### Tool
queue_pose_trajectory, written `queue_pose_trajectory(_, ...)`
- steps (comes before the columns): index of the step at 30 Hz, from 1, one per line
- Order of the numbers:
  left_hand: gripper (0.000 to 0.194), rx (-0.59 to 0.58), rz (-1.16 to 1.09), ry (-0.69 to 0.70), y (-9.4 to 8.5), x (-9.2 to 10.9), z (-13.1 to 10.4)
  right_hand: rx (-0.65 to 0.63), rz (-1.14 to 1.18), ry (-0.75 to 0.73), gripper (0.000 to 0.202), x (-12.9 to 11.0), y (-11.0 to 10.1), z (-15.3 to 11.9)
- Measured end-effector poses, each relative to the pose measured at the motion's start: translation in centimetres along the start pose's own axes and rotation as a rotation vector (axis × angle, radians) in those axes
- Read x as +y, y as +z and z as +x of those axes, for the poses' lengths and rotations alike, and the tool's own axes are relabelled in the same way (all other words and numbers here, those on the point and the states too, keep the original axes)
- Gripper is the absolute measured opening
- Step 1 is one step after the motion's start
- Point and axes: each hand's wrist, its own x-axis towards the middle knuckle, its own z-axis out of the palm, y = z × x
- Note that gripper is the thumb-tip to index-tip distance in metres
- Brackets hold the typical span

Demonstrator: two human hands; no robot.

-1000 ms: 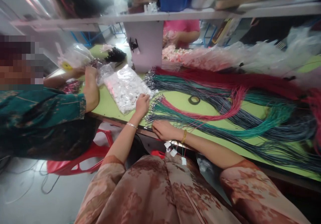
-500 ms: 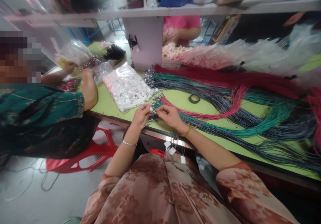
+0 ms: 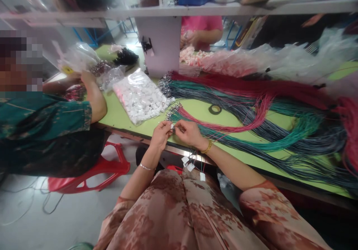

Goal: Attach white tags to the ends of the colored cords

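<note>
My left hand (image 3: 161, 135) is closed in a pinch around a small white connector housing (image 3: 172, 126), over the front edge of the table. Close beside it, my right hand (image 3: 188, 133) pinches at the connector's right side; what its fingertips hold is too small to make out, perhaps a wire end. Below my right wrist, several thin wires hang down with white connectors (image 3: 191, 166) on their ends. Just behind my hands lie the metal-tipped ends of pink and green wires (image 3: 175, 110). A clear bag of white connectors (image 3: 142, 100) rests to the left of them.
Long bundles of red wires (image 3: 237, 82), green wires (image 3: 291, 138) and dark grey wires (image 3: 313, 149) stretch rightward across the green table (image 3: 195, 106). A black tape roll (image 3: 215, 109) lies among them. A co-worker (image 3: 47, 119) sits at left on a red stool (image 3: 114, 164); a shelf (image 3: 195, 10) spans above.
Both hands have come slightly nearer to my body, and my left hand has turned, showing the white connector more clearly between the fingertips. The co-worker's arm at left has shifted.
</note>
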Motion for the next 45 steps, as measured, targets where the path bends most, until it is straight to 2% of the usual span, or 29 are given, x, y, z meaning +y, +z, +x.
queue_pose_trajectory(2, 0.026, 0.040, 0.056, 0.026, 0.0, -0.5, -0.2, -0.033, 0.014, 0.010, 0.011, 0.2, 0.3, -0.1)
queue_pose_trajectory(6, 0.030, 0.127, 0.113, 0.125, 0.1, -1.5, -0.5, -0.105, 0.125, 0.119, 0.014, 0.9, 1.2, -0.2)
queue_pose_trajectory(8, 0.031, 0.126, 0.155, 0.189, 0.1, -1.7, -0.7, -0.117, 0.164, 0.149, 0.015, 1.1, 1.4, -0.2)
queue_pose_trajectory(11, 0.032, 0.112, 0.172, 0.200, 0.2, -1.7, -0.7, -0.148, 0.203, 0.149, 0.014, 1.1, 1.2, -0.2)
queue_pose_trajectory(18, 0.030, 0.151, 0.207, 0.224, 0.5, -2.3, -0.8, -0.075, 0.072, 0.127, 0.015, 0.5, 1.5, -0.9)
queue_pose_trajectory(22, 0.027, 0.106, 0.319, 0.185, -0.4, -2.2, -0.7, -0.242, 0.058, 0.118, 0.023, 1.5, 0.7, 0.4)
queue_pose_trajectory(24, 0.024, 0.108, 0.415, 0.188, -1.3, -1.7, -0.4, -0.273, -0.033, 0.147, 0.023, 2.6, 0.1, 1.8)
queue_pose_trajectory(26, 0.020, 0.115, 0.536, 0.189, -2.1, -1.3, -0.1, -0.234, -0.270, 0.206, 0.016, 3.7, -0.3, 3.0)
queue_pose_trajectory(28, 0.018, 0.092, 0.646, 0.176, -2.8, -1.0, -0.2, -0.249, -0.458, 0.238, 0.016, 4.6, -0.2, 3.5)
queue_pose_trajectory(31, 0.017, 0.051, 0.734, 0.163, -3.2, -0.8, -0.6, -0.318, -0.527, 0.215, 0.019, 5.3, 0.2, 3.3)
queue_pose_trajectory(33, 0.018, 0.073, 0.704, 0.188, -3.0, -0.8, -0.9, -0.313, -0.513, 0.190, 0.021, 5.5, 0.3, 3.1)
queue_pose_trajectory(37, 0.025, 0.122, 0.452, 0.223, -1.9, -0.5, -0.9, -0.281, -0.549, 0.137, 0.025, 5.4, -0.5, 3.2)
queue_pose_trajectory(40, 0.027, 0.096, 0.313, 0.190, -1.1, -0.4, -0.4, -0.271, -0.576, 0.128, 0.026, 5.3, -1.2, 3.9)
queue_pose_trajectory(42, 0.026, 0.074, 0.246, 0.153, -0.8, -0.4, -0.2, -0.256, -0.498, 0.165, 0.024, 5.3, -1.3, 4.5)
queue_pose_trajectory(45, 0.025, 0.068, 0.138, 0.103, -0.4, -0.7, 0.2, -0.232, -0.264, 0.177, 0.018, 5.0, -0.9, 5.5)
